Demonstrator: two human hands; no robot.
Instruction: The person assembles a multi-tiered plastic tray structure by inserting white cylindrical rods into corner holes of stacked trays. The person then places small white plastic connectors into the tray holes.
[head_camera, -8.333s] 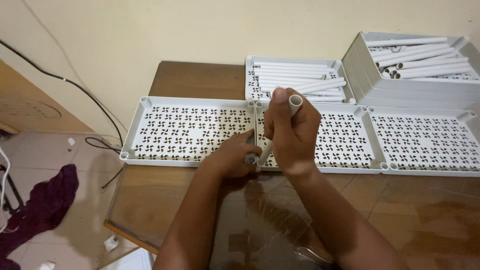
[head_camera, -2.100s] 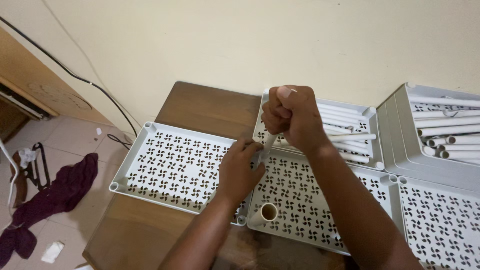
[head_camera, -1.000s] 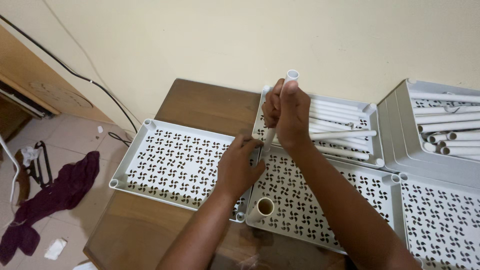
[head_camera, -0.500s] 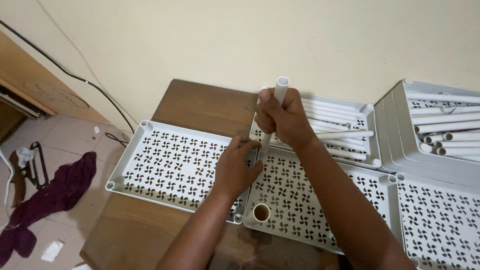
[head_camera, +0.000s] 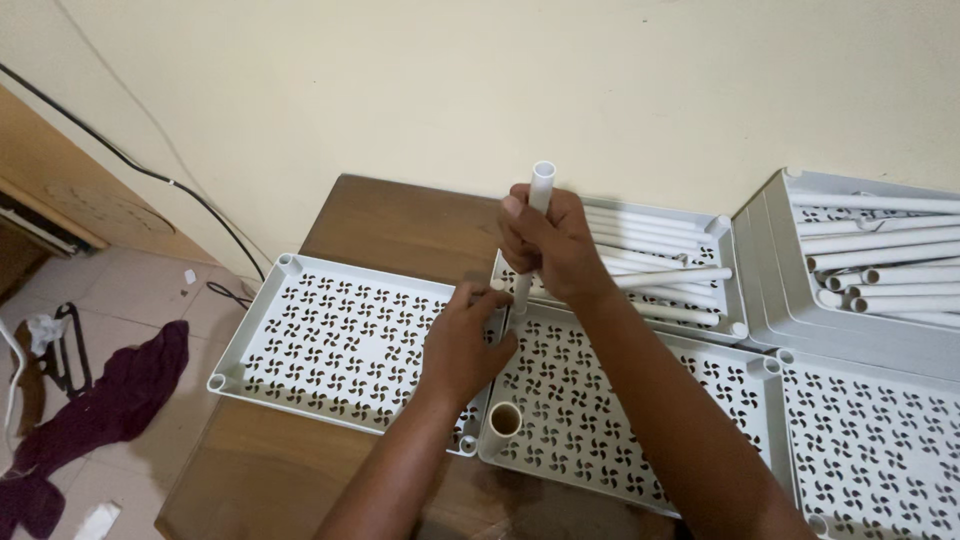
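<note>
My right hand (head_camera: 550, 245) grips a white plastic tube (head_camera: 540, 180) that stands upright, its lower end at the far corner where two white perforated trays meet. My left hand (head_camera: 462, 345) rests on that junction, pressing the edge of the left tray (head_camera: 300, 340) beside the middle tray (head_camera: 640, 440). Another short tube (head_camera: 505, 420) stands upright in the middle tray's near left corner, its open end facing up.
A tray of several white tubes (head_camera: 665, 265) lies behind my hands. A stack of trays with more tubes (head_camera: 860, 270) stands at the right, and another perforated tray (head_camera: 880, 450) in front of it. Dark cloth (head_camera: 110, 400) and cables lie on the floor left of the wooden table (head_camera: 400, 225).
My right hand has lowered the tube slightly toward the tray corner and stays closed on it. My left hand stays at the junction of the trays.
</note>
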